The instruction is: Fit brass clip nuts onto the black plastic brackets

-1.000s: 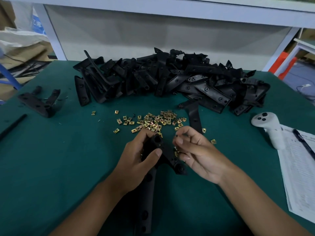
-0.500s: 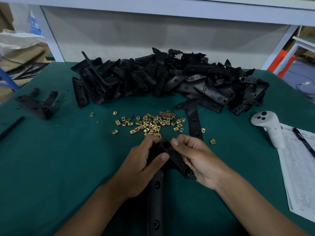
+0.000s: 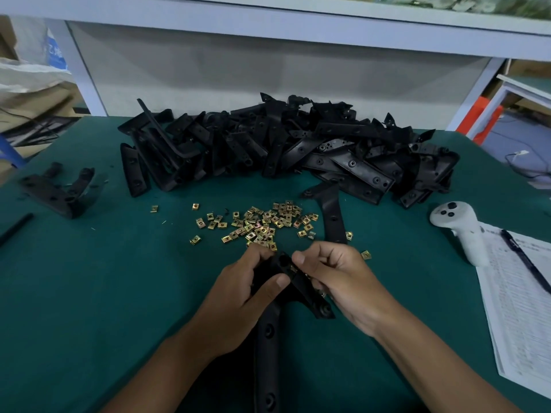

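Observation:
My left hand [image 3: 238, 296] grips the top of a black plastic bracket [image 3: 268, 338], thumb across its front; the long arm runs down toward me. My right hand [image 3: 340, 281] has its fingers curled against the bracket's short upper arm, where a brass clip nut [image 3: 293, 269] shows at its fingertips. Loose brass clip nuts [image 3: 262, 225] lie scattered just beyond both hands. A large heap of black brackets [image 3: 283, 150] fills the back of the green table [image 3: 89, 293].
One bracket [image 3: 332, 213] lies alone right of the nuts. Two brackets [image 3: 56, 189] sit at far left, with a black rod [image 3: 15, 231] near the edge. A white controller [image 3: 459, 228] and printed sheets with a pen [image 3: 524, 263] lie at right.
Both hands and the bracket shifted slightly right and away from me. My right hand closed in from apart to press its fingertips on the bracket's upper arm.

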Motion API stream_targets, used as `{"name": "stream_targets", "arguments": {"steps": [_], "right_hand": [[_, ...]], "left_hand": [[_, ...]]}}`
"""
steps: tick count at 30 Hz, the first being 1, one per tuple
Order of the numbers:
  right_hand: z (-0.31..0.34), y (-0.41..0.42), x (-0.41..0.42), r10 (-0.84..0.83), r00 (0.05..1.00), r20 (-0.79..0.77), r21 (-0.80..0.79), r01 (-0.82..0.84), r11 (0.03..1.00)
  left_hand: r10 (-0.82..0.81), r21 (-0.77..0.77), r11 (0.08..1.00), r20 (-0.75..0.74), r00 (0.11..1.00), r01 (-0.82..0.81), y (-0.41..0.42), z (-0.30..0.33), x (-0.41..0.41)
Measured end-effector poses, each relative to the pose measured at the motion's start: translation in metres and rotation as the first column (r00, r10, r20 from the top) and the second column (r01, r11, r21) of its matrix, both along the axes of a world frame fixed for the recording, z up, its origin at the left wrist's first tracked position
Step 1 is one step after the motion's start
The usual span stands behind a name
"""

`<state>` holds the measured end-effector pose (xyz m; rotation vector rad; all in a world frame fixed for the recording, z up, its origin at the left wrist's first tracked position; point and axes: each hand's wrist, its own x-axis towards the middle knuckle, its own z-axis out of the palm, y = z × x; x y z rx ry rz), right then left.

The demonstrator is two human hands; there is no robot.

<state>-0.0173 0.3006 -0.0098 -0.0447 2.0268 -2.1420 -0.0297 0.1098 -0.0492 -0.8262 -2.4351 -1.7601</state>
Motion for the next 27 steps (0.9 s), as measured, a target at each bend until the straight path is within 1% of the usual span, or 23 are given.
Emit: {"name": "stream_targets", "arguments": {"steps": [2, 5, 7, 8, 9, 10, 11, 12, 14, 18, 22, 25, 27], "right_hand": [[-0.001, -0.001, 0.001, 0.017, 1.000, -0.002, -0.011, -0.017, 1.000], [0.000, 0.000, 0.001, 0.025, 1.000, -0.015, 0.023, -0.025, 0.999], [-0.001, 0.002, 0.000, 0.057, 0.998, 0.010, -0.002, -0.057, 0.998], [-0.003, 0.003, -0.002, 0.075, 0.996, 0.042, -0.067, -0.072, 0.995], [-0.006, 0.004, -0.005, 0.072, 0.993, 0.093, -0.164, -0.055, 0.985], [-0.008, 0.006, -0.007, 0.062, 0.985, 0.160, -0.268, -0.017, 0.963], [-0.009, 0.008, -0.010, 0.052, 0.975, 0.217, -0.336, 0.024, 0.942], [-0.010, 0.010, -0.012, 0.036, 0.966, 0.256, -0.363, 0.061, 0.930], [-0.010, 0.014, -0.016, 0.037, 0.955, 0.293, -0.377, 0.080, 0.923], [-0.008, 0.019, -0.018, 0.087, 0.959, 0.270, -0.460, 0.049, 0.886], [-0.009, 0.020, -0.020, 0.054, 0.962, 0.269, -0.478, 0.085, 0.874], [-0.009, 0.021, -0.020, 0.024, 0.959, 0.283, -0.437, 0.107, 0.893], [-0.009, 0.020, -0.020, -0.006, 0.959, 0.284, -0.413, 0.128, 0.902]], "left_hand": [[0.007, 0.008, 1.000, -0.002, 1.000, -0.007, 0.000, 0.001, 0.000], [0.027, 0.029, 0.999, 0.014, 1.000, -0.027, 0.000, 0.002, -0.001], [0.058, 0.055, 0.997, 0.037, 0.998, -0.060, -0.001, 0.001, -0.001], [0.068, 0.084, 0.994, 0.068, 0.995, -0.073, -0.001, 0.001, -0.001], [0.066, 0.124, 0.989, 0.108, 0.992, -0.079, -0.001, 0.001, -0.002], [0.058, 0.162, 0.983, 0.143, 0.988, -0.081, -0.001, 0.001, -0.002], [0.052, 0.194, 0.977, 0.164, 0.985, -0.084, -0.001, 0.001, -0.002], [0.045, 0.221, 0.972, 0.178, 0.983, -0.085, -0.001, 0.002, -0.002], [0.028, 0.277, 0.957, 0.200, 0.979, -0.084, -0.001, 0.003, -0.002], [0.022, 0.333, 0.938, 0.226, 0.974, -0.099, -0.002, 0.002, -0.004], [-0.010, 0.334, 0.940, 0.240, 0.971, -0.073, -0.003, 0.004, -0.005], [0.017, 0.316, 0.944, 0.253, 0.967, -0.099, -0.003, 0.005, -0.007], [0.010, 0.329, 0.940, 0.230, 0.973, -0.087, -0.003, 0.005, -0.007]]}}
